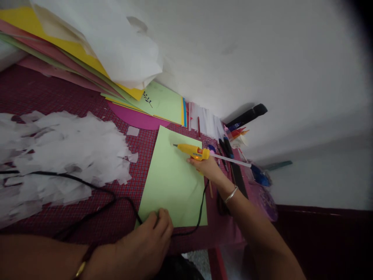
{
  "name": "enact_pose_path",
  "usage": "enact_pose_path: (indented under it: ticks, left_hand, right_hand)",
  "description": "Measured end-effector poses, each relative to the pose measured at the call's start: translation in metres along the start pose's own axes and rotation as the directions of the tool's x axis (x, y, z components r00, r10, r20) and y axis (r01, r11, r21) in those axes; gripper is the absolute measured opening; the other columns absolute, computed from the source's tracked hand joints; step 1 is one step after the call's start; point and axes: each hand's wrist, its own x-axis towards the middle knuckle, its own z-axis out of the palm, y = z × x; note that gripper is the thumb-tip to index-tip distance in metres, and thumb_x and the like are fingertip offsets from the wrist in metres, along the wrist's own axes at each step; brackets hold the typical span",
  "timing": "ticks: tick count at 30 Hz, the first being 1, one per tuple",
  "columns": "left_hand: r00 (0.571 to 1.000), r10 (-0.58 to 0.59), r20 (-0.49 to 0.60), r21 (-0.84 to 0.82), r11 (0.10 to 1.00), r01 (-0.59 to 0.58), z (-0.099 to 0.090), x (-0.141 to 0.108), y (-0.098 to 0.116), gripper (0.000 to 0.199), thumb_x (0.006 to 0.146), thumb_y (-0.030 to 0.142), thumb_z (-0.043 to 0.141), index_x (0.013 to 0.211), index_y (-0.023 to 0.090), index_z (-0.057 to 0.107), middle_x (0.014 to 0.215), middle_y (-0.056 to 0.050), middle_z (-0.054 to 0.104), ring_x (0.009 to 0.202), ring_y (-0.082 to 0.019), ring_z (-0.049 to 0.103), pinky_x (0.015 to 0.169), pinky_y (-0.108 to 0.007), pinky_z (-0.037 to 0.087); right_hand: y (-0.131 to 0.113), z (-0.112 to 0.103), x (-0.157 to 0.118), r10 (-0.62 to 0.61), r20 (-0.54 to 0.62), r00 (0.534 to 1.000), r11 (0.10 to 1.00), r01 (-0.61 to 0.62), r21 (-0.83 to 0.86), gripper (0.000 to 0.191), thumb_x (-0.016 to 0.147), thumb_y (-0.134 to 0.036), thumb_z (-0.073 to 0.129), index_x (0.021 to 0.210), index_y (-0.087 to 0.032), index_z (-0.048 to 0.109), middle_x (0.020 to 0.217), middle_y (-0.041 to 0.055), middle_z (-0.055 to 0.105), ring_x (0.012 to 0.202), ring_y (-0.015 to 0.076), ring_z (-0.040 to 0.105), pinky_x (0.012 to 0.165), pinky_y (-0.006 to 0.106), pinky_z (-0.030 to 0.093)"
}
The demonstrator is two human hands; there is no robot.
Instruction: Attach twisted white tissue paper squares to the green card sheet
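Your counter, under a checked cloth, carries a broad heap of white paper pieces to the left and a pale green sheet in front of you. Your left hand rests at the sheet's near edge, fingers curled — I cannot tell whether it grips anything. Your right hand is wrapped around the yellow glue gun, nozzle over the sheet's far part — a thin white glue stick juts from its rear.

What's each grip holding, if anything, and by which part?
Right grip: yellow glue gun, by its handle. Left grip: at the green sheet; hold unclear.
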Motion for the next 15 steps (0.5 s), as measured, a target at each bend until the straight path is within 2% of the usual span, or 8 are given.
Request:
enact_pose_path:
  ticks: [3, 10, 13, 15]
  left_hand:
    - [1.000, 0.005, 0.002, -0.006, 1.000, -0.005, -0.001, -0.001, 0.000, 0.032, 0.091, 0.032, 0.046, 0.109, 0.023, 0.072, 0.112, -0.012, 0.065, 0.107, -0.026, 0.056, 0.082, -0.040, 0.043]
    - [0.999, -0.018, -0.030, -0.060, 0.998, 0.017, 0.000, -0.002, 0.000, 0.028, 0.084, 0.035, 0.059, 0.104, 0.019, 0.072, 0.109, -0.014, 0.066, 0.103, -0.026, 0.056, 0.081, -0.039, 0.042]
    - [0.999, -0.035, 0.021, -0.256, 0.966, 0.039, -0.008, 0.008, -0.007, 0.027, 0.080, 0.043, 0.065, 0.085, 0.017, 0.072, 0.086, -0.010, 0.067, 0.083, -0.021, 0.059, 0.068, -0.034, 0.042]
    - [0.998, -0.063, 0.023, -0.350, 0.934, 0.067, -0.019, 0.026, -0.015, 0.026, 0.081, 0.042, 0.063, 0.084, 0.017, 0.069, 0.072, -0.005, 0.062, 0.067, -0.017, 0.056, 0.058, -0.030, 0.039]
  right_hand:
    - [-0.002, 0.001, 0.000, 0.000, -0.051, 0.999, 0.999, -0.003, -0.048, 0.022, 0.068, -0.038, 0.063, 0.075, -0.019, 0.056, 0.065, -0.0001, 0.056, 0.056, 0.0118, 0.048, 0.050, 0.025, 0.038]
    - [0.007, 0.003, 0.003, -0.112, -0.085, 0.990, 0.989, 0.103, -0.105, 0.022, 0.070, -0.037, 0.063, 0.081, -0.018, 0.059, 0.079, 0.0045, 0.065, 0.067, 0.0151, 0.056, 0.062, 0.028, 0.046]
    - [0.011, 0.002, 0.004, -0.157, -0.087, 0.984, 0.983, 0.147, -0.111, 0.024, 0.072, -0.039, 0.063, 0.084, -0.018, 0.057, 0.076, 0.0022, 0.062, 0.063, 0.0140, 0.054, 0.060, 0.027, 0.044]
    - [0.012, 0.002, 0.003, -0.190, -0.075, 0.979, 0.973, 0.178, -0.148, 0.023, 0.073, -0.038, 0.063, 0.085, -0.019, 0.057, 0.075, 0.0011, 0.061, 0.062, 0.0139, 0.053, 0.060, 0.028, 0.044]
